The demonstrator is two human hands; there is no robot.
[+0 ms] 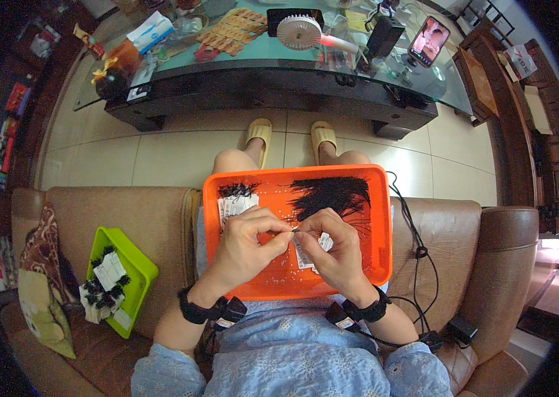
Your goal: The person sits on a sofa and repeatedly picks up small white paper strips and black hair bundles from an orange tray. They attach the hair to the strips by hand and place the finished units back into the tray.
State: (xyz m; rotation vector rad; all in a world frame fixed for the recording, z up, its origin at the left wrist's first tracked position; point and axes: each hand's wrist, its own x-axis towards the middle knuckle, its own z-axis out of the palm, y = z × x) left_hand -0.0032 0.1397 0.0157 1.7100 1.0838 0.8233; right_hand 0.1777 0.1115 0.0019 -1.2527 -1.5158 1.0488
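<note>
An orange tray (pixel 273 289) rests on my lap. Above its middle, my left hand (pixel 243 248) and my right hand (pixel 334 255) meet fingertip to fingertip, both pinching a thin black strand (pixel 295 230). The fingers hide most of the strand. Behind my right hand lies a bundle of long black strands (pixel 326 193) at the tray's far right. At the far left are a white printed card (pixel 232 206) and a tangle of short black pieces (pixel 236 190). Another white card (pixel 303 257) lies partly under my right hand. Tiny white specks are scattered over the tray floor.
A green tray (pixel 140 271) with white cards and black tufts sits tilted on the sofa (pixel 121 205) to my left. Black cables (pixel 418 251) run along my right. Ahead, a glass table (pixel 226 66) holds a small fan (pixel 299 32) and a phone (pixel 430 41).
</note>
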